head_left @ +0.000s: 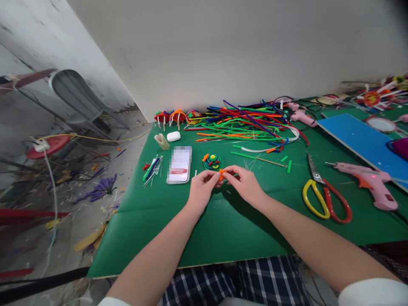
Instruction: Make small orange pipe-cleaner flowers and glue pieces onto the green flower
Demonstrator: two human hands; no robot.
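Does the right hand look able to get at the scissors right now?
Probably yes: the scissors lie uncovered on the green tabletop, though the right hand would first have to let go of the orange piece.

1. the phone (180,165) lies on the table (153,238).
2. left of the phone: a bunch of bits (154,169).
3. behind the phone: a case (174,136).
4. right of the phone: the left hand (201,188), then the right hand (245,182).
5. behind and right of the phone: a pipe cleaner pile (244,123).
6. far right of the phone: scissors (316,177), then a glue gun (376,176).
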